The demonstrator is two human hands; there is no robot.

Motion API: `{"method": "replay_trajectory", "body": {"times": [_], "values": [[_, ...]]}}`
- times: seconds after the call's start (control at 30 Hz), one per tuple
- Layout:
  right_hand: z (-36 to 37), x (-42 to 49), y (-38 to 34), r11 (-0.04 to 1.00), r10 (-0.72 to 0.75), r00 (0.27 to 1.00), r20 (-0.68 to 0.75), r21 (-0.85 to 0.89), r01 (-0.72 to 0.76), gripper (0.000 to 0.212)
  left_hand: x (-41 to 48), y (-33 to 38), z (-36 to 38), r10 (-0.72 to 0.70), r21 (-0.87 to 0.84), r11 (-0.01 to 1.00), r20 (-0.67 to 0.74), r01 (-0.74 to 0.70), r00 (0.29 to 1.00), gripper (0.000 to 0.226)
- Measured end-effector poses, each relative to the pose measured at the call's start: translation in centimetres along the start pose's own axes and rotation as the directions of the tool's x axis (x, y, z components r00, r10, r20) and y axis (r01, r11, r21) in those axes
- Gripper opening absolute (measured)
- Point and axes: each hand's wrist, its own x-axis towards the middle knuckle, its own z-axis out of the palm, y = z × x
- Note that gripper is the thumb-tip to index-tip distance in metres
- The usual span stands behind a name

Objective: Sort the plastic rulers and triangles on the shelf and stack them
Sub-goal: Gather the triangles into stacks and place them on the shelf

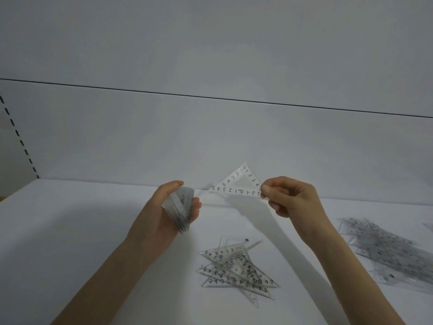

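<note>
Two bare hands are raised above a white shelf (pixel 70 219). The left hand (pixel 171 207) curls its thumb and fingers around a stack (pixel 179 211) of clear plastic triangles held on edge, and the right hand (pixel 290 195) pinches one corner of a single clear triangle (pixel 236 185) between thumb and fingertips, holding it up in the air between the hands. On the shelf below lies a loose pile (pixel 236 270) of overlapping triangles, and well to the right sits a heap (pixel 389 252) of clear rulers and triangles, blurred.
</note>
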Motion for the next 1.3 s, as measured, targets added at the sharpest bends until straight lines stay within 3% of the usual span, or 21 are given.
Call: {"method": "replay_trajectory", "body": {"times": [0.1,0.23,0.33,0.43,0.53,0.7,0.77,0.87,0.97,1.3], "values": [[1.3,-0.4,0.3,0.997,-0.005,0.995,0.101,0.08,-0.003,0.004,-0.7,-0.5,0.6,-0.181,0.094,0.981,0.156,0.168,0.971,0.036],[2.8,-0.3,1.4,0.997,0.019,0.978,0.207,-0.079,-0.003,0.003,-1.2,-1.4,0.9,-0.339,0.287,0.921,0.257,0.263,0.905,0.047],[2.8,-0.3,1.9,0.981,0.027,0.98,0.199,-0.193,0.012,0.005,-1.3,-1.5,0.8,-0.33,0.28,0.927,0.301,0.247,0.895,0.037],[2.9,-0.4,2.2,0.961,-0.022,0.982,0.185,-0.267,0.072,0.005,-1.0,-1.8,0.3,-0.336,0.29,0.925,0.327,0.244,0.883,0.053],[3.2,-0.3,2.8,0.909,-0.104,0.98,0.17,-0.385,0.163,0.01,-0.8,-2.0,0.1,-0.33,0.31,0.924,0.343,0.225,0.88,0.05],[2.0,0.2,2.7,0.846,-0.129,0.981,0.144,-0.5,0.185,0.014,-0.5,-1.6,0.3,-0.206,0.26,0.956,0.257,0.138,0.944,0.037],[1.0,0.1,2.2,0.798,-0.058,0.957,0.285,-0.562,0.216,0.019,-0.2,-1.2,0.3,-0.121,0.208,0.975,0.175,0.084,0.977,0.032],[0.6,-0.3,2.1,0.645,0.195,0.842,0.503,-0.713,0.276,0.043,0.3,-0.6,-0.2,-0.026,0.118,0.993,0.087,0.016,0.996,0.025],[1.0,-0.3,2.7,0.528,0.322,0.776,0.542,-0.783,0.328,0.05,0.4,-0.5,-0.5,-0.006,0.068,0.998,0.062,0.002,0.998,0.024],[1.2,-0.2,3.2,0.718,0.185,0.858,0.48,-0.662,0.215,0.019,0.2,-0.7,-0.4,-0.054,0.079,0.996,0.046,0.05,0.997,0.023]]}}
